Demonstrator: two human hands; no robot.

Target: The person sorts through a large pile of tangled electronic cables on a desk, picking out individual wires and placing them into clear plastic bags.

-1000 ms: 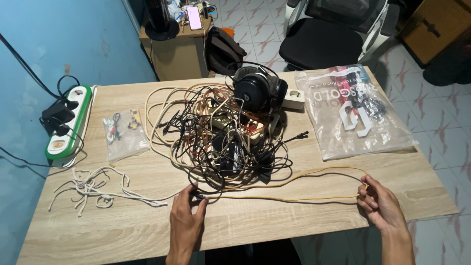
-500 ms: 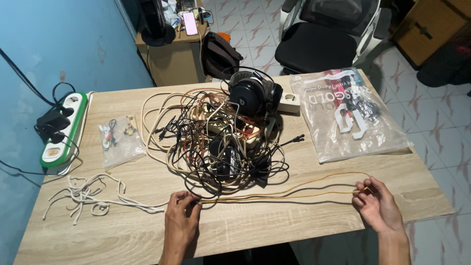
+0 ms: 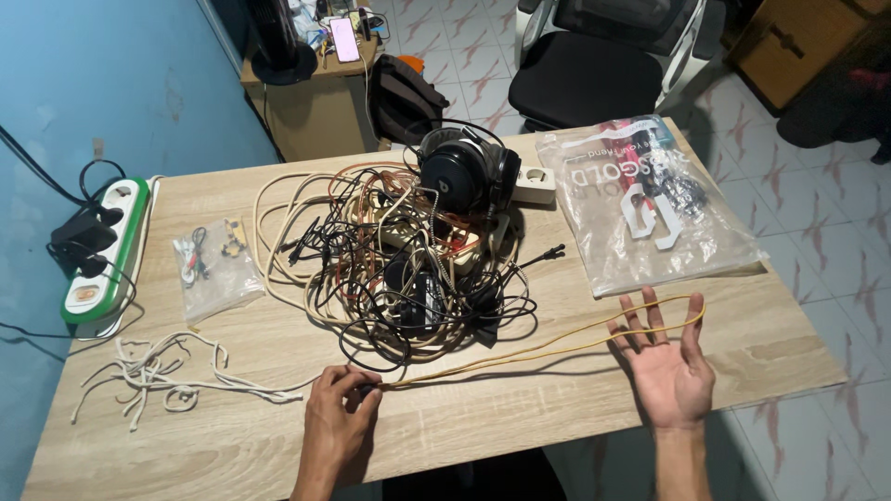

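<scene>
- Since a second ago the right hand (image 3: 670,366) has opened, palm up; the yellow cable (image 3: 557,340) loops over its fingers.
- Left hand (image 3: 336,422) pinches the cable's end near the table's (image 3: 520,417) front edge (keep it taut, clear of the tangle (image 3: 413,264)).

The cable pile (image 3: 418,264) lies at the centre of the table (image 3: 557,408), with the headphones (image 3: 459,176) on its far side. Left of the pile lie a small bag (image 3: 212,269) and a power strip (image 3: 97,250). Right of the pile lies a large bag (image 3: 650,209). Before the pile runs a thin cable (image 3: 538,348), with a rope (image 3: 158,376) to its left.
</scene>
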